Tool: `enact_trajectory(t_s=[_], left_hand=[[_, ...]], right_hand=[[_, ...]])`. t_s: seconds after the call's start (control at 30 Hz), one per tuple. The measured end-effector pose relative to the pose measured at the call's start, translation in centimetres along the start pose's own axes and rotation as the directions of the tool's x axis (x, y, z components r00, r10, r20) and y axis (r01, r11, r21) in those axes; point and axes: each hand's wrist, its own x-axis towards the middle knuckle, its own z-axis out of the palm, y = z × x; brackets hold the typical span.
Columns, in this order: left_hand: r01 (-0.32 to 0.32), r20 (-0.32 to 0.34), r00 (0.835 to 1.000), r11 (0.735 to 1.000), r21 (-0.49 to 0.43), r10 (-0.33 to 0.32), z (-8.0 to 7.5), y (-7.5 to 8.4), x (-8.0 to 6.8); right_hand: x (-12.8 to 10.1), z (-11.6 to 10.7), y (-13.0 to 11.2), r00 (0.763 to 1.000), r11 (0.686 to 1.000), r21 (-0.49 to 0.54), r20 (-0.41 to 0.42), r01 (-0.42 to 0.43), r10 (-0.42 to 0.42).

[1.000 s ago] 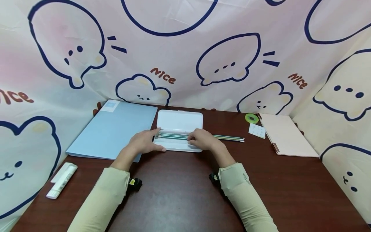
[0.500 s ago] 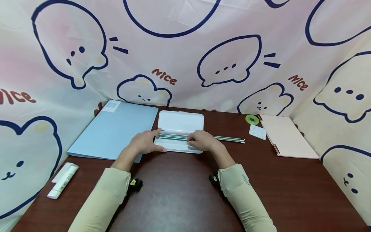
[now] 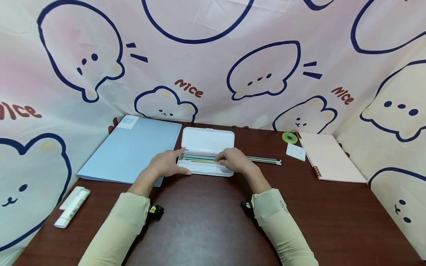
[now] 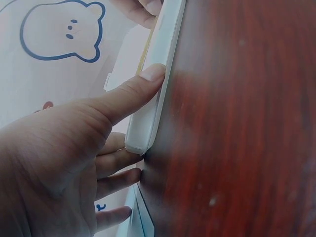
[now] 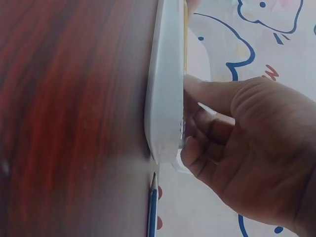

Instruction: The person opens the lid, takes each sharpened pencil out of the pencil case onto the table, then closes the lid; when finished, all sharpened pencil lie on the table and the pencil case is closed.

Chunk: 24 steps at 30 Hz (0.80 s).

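Right hand at the end of a white pencil case on a dark red wood tabletop

The pencil case (image 5: 165,84) lies edge-on to the camera, its white side wall running along the tabletop (image 5: 69,113). The right hand (image 5: 237,148) comes in over the case's rim, thumb pressed against the upper edge and fingers (image 5: 197,153) curled down into the tray near its rounded corner. Just past that corner a blue pencil (image 5: 152,212) lies on the tabletop, tip toward the case. Behind the case hangs a pale cloth (image 5: 247,39) printed with navy cartoon outlines.
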Motion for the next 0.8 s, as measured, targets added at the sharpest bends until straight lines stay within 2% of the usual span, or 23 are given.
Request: enact_trajectory(t_s=[0.27,0.63,0.8], left_hand=[[0.005,0.008,1.0,1.0,-0.009,-0.005,0.1,0.0,-0.1],[-0.013,-0.003,1.0,1.0,0.006,0.013,0.1,0.0,0.0],[-0.013,0.0,1.0,1.0,0.013,0.013,0.0,-0.1,0.0]], right_hand=[[-0.2,-0.4,0.2,0.999,0.999,0.008,-0.009,0.044,-0.044],[-1.7,-2.1,2.1,0.999,0.999,0.048,-0.048,0.021,-0.018],[-2.4,-3.0,3.2,0.996,0.993,0.11,-0.086,-0.029,0.038]])
